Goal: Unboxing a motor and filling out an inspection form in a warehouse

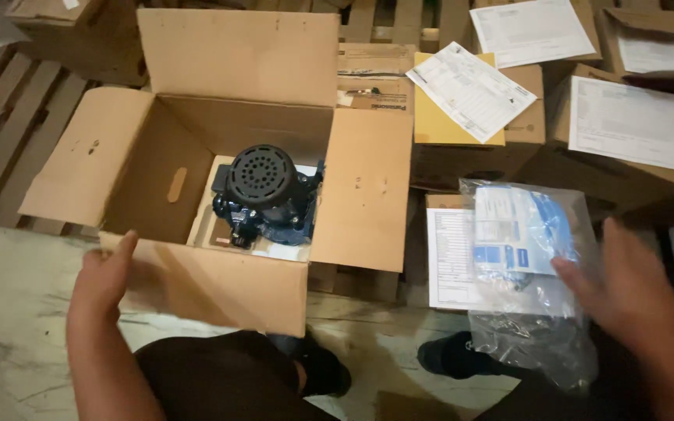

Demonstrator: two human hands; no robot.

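My L hand (107, 273) rests flat, fingers loose, on near-left flap of open box (220, 288) w/ pump (267, 199) (upright inside, just far-right of it); R hand (626, 292) grips plastic bag (524, 273).

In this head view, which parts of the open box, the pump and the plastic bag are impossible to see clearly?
- Pump, head view: its lower part is hidden by the open cardboard box front wall.
- Plastic bag: glare and motion blur obscure its contents; the right hand covers its edge.
- Left hand: blurred, so contact with the box is uncertain.
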